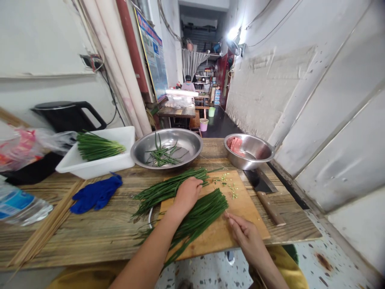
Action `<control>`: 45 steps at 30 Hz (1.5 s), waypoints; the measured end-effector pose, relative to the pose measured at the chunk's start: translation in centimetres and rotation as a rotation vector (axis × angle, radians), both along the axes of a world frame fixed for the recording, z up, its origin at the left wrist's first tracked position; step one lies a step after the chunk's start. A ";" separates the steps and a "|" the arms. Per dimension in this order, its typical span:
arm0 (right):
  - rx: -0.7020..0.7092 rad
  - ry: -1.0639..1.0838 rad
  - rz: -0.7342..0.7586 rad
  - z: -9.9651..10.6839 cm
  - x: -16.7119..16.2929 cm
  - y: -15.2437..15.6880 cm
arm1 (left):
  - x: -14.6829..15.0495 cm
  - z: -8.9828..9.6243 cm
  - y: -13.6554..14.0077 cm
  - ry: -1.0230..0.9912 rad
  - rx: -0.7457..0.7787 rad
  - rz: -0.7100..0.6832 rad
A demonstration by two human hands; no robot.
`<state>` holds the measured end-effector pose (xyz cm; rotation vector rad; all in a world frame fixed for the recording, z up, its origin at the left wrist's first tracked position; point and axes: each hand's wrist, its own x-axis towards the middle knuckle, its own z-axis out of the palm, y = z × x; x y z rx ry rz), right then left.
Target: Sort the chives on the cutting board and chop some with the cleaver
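Our left hand (188, 192) lies palm down with fingers loosely curled over the far bundle of chives (168, 188), pressing it onto the left end of the cutting board (240, 208). Our right hand (245, 233) sits near the board's front edge, fingers pinched together on something thin at the cut tips of the near bundle of chives (198, 218); we can't tell what it is. Both forearms come in from the table's front edge, left one angled across the greens.

A few chopped bits (228, 185) are scattered toward the board's back right corner. A cleaver (264, 190) lies just beside the board's right edge, handle toward us, close to the right edge of the wooden table (90, 228).

Along the back edge: a steel bowl with stray chives (167, 150), a smaller steel bowl with raw meat (249, 150) at the back right corner, and a white tub of chives (99, 154) to the left. Blue gloves (96, 194) sit mid-left with bare wood in front of them. Bamboo skewers (45, 230) and a water bottle (18, 204) crowd the left end; the bottle's label is too blurred to read, same for the wall poster (153, 52).
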<state>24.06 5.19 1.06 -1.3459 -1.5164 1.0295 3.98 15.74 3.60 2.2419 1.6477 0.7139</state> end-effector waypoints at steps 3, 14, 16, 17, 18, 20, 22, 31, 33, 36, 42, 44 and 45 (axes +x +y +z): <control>0.000 0.000 -0.009 0.0 0.0 0.0 | -0.2 -0.1 0.5 0.136 0.011 0.001; 0.001 0.014 -0.009 -0.2 0.1 0.0 | 1.5 -0.6 0.9 0.254 0.079 -0.006; -0.011 0.009 -0.010 -0.3 0.1 0.0 | 1.7 -0.4 0.6 0.194 0.106 -0.003; -0.017 0.009 -0.012 -0.3 0.1 0.0 | 1.7 -0.4 0.5 0.146 0.112 -0.003; -0.022 0.010 -0.014 -0.3 0.1 0.0 | 1.7 -0.5 0.5 0.089 0.105 -0.003; -0.041 0.012 -0.012 -0.2 0.0 0.0 | 1.7 -0.8 0.5 -0.035 0.060 -0.003; -0.060 0.010 -0.008 0.0 -0.1 -0.1 | 1.6 -1.3 0.6 -0.152 0.008 -0.012; -0.001 0.000 -0.018 0.4 -0.1 -0.1 | 1.5 -2.1 0.8 -0.392 -0.099 -0.039; 0.001 -0.006 -0.017 0.3 -0.1 0.0 | 1.6 -2.0 0.8 -0.397 -0.107 -0.035; -0.016 -0.015 0.001 0.2 0.0 0.0 | 1.7 -1.8 0.8 -0.386 -0.109 -0.045; -0.032 -0.010 0.011 0.2 0.0 0.0 | 1.7 -1.7 0.7 -0.377 -0.101 -0.062; -0.031 -0.011 0.008 0.3 0.0 0.0 | 1.7 -1.7 0.7 -0.378 -0.106 -0.061; -0.032 -0.013 0.009 0.4 0.0 0.0 | 1.7 -1.7 0.7 -0.379 -0.109 -0.057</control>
